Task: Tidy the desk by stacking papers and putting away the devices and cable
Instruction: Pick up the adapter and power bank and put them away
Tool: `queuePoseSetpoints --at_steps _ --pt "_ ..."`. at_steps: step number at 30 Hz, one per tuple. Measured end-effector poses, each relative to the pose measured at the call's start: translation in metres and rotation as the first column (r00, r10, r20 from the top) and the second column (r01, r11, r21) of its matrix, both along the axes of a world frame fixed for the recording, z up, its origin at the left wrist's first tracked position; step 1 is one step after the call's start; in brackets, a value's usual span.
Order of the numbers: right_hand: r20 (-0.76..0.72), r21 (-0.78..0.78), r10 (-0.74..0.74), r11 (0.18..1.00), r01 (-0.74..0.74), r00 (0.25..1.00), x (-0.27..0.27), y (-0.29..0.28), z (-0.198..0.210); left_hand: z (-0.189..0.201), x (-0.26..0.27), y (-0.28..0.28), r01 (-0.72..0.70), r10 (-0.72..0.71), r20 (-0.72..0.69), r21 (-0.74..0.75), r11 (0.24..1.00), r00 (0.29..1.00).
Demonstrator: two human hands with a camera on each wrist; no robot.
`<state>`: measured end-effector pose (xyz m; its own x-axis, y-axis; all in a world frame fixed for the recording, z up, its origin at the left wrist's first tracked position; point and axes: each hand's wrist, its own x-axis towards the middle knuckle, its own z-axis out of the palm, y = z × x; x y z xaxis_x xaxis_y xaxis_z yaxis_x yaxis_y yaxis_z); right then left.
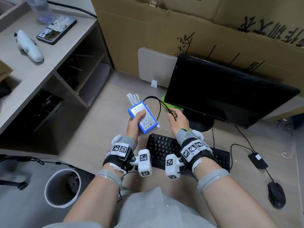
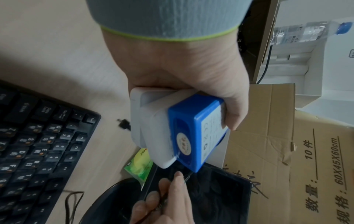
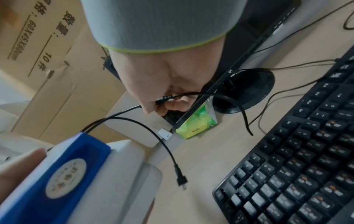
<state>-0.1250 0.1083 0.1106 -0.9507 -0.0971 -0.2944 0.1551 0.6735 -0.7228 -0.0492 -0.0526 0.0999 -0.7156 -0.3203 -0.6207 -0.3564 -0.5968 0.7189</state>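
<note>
My left hand (image 1: 137, 120) grips a blue battery pack (image 1: 142, 117) stacked on a white device (image 2: 151, 128), held above the desk left of the keyboard. Two thin black cables (image 1: 158, 102) leave the pack's far end. My right hand (image 1: 176, 119) pinches one cable near its connector (image 3: 165, 98) in front of the monitor. The other cable hangs free, and its plug (image 3: 181, 181) dangles over the desk. White cords (image 1: 133, 97) stick out beyond the pack.
A black monitor (image 1: 222, 94) stands right of my hands, with a green tissue pack (image 3: 197, 122) under its edge. A black keyboard (image 1: 164, 147), a mouse (image 1: 276, 195) and a power adapter (image 1: 257, 160) lie near. Shelves (image 1: 54, 89) stand left, cardboard boxes (image 1: 148, 30) behind, a bin (image 1: 62, 186) below.
</note>
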Motion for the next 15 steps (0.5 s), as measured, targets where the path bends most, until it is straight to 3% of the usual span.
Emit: queuePoseSetpoints --at_steps 3,9,13,15 --pt "0.041 -0.078 0.004 0.997 0.000 0.999 0.001 -0.006 0.004 0.000 0.002 0.002 0.019 -0.019 -0.005 0.004 1.000 1.000" --pt "0.114 0.074 0.082 0.993 -0.091 0.990 0.005 0.003 0.011 0.004 0.010 0.010 -0.010 0.010 -0.021 0.011 1.000 1.000" --pt "0.093 0.050 0.078 0.995 -0.083 0.993 0.010 0.021 0.007 0.006 0.021 0.021 -0.029 0.030 -0.021 0.042 0.999 0.999" --pt "0.179 0.032 0.022 0.999 -0.028 0.984 0.013 0.026 0.002 0.006 0.028 0.026 -0.042 0.042 -0.004 0.057 0.998 0.999"
